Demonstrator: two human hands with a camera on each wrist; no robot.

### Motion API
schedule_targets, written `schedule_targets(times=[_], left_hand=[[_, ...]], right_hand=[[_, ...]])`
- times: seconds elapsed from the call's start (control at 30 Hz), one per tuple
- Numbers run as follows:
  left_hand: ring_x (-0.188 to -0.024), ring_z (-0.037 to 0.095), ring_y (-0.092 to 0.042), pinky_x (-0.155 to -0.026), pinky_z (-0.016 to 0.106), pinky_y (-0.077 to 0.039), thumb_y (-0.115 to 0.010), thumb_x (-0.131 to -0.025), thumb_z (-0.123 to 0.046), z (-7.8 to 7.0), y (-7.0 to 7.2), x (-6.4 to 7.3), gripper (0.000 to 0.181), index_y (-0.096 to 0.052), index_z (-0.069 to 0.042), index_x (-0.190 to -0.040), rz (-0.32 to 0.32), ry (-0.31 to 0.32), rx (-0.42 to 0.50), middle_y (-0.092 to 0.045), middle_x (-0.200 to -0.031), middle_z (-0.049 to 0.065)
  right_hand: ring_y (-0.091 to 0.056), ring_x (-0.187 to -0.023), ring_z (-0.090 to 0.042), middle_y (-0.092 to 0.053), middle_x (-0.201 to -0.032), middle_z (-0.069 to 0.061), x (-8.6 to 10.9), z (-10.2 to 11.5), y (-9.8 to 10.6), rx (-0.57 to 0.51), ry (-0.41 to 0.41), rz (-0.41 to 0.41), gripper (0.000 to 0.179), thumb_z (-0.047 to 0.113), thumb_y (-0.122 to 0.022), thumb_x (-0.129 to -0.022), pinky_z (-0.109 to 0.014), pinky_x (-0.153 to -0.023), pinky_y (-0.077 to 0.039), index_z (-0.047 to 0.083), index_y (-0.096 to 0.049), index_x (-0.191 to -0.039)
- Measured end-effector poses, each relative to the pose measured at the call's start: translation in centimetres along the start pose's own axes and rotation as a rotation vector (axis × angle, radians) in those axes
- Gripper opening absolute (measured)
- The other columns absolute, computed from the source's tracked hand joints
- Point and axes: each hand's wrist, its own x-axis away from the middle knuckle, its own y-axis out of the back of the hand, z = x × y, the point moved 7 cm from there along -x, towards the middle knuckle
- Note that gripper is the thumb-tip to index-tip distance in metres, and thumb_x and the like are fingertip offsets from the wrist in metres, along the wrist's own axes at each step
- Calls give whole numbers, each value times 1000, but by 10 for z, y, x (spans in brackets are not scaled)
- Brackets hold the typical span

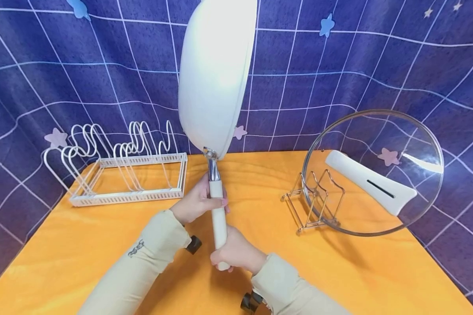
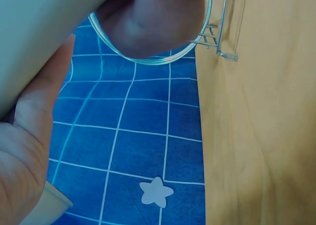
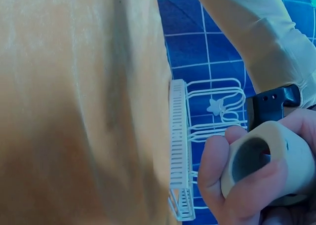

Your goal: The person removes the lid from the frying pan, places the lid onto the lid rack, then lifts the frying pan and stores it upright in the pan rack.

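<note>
A white wok-like pan (image 1: 214, 83) is held up on its side above the table, its rounded outside facing left in the head view. My left hand (image 1: 199, 199) grips the upper part of its cream handle (image 1: 219, 223), just below the metal joint. Lower down, my right hand (image 1: 238, 249) wraps round the handle's end. The right wrist view shows the fingers of the right hand (image 3: 247, 190) curled about the hollow handle end (image 3: 271, 156). Close to the camera in the left wrist view, the handle (image 2: 44, 32) lies against the left hand (image 2: 29, 136). The pan's inside is hidden.
At the left stands a white wire rack (image 1: 126, 194) with several upright loops. On the right, a small metal rack (image 1: 315, 223) holds a glass lid (image 1: 372, 234) upright with its white handle piece (image 1: 370, 181). A blue grid-patterned curtain (image 1: 291, 87) hangs behind the orange-covered table (image 1: 252, 175).
</note>
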Motion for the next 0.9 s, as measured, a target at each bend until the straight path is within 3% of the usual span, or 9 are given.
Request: schedule_targets(times=[0.3,0.53,0.73,0.9], left_hand=[[-68,16,-66,-65,31,-54,-52,-83,16,-10,2,9,36,-30,3,-108,10,-45,-60,-56,-80,8],[-66,16,-66,-65,35,-57,-52,-81,17,-12,11,15,32,-35,-1,-101,-8,-80,22,-56,-79,5],[-63,18,-66,-66,36,-56,-56,-80,15,-10,25,22,20,-42,4,-89,-86,-40,-13,-59,-73,4],[-64,19,-66,-68,34,-56,-54,-81,17,-8,35,33,20,-41,7,-92,-120,-44,-8,-59,-75,3]], right_hand=[[-49,-41,-14,-52,-66,-6,-2,6,-8,29,25,4,44,-9,-61,-60,-22,-32,-39,-2,-47,-102],[-50,-41,-14,-52,-72,-5,-3,15,-16,70,70,-7,49,-10,-64,-61,-25,-32,-39,2,-49,-106],[-53,-63,-14,-53,-84,-6,-5,23,-20,101,140,-28,60,-7,-69,-61,-28,-48,-51,2,-49,-117],[-53,-69,-13,-55,-84,-3,-7,29,-27,204,191,-34,63,-3,-76,-61,-24,-57,-50,1,-50,-118]])
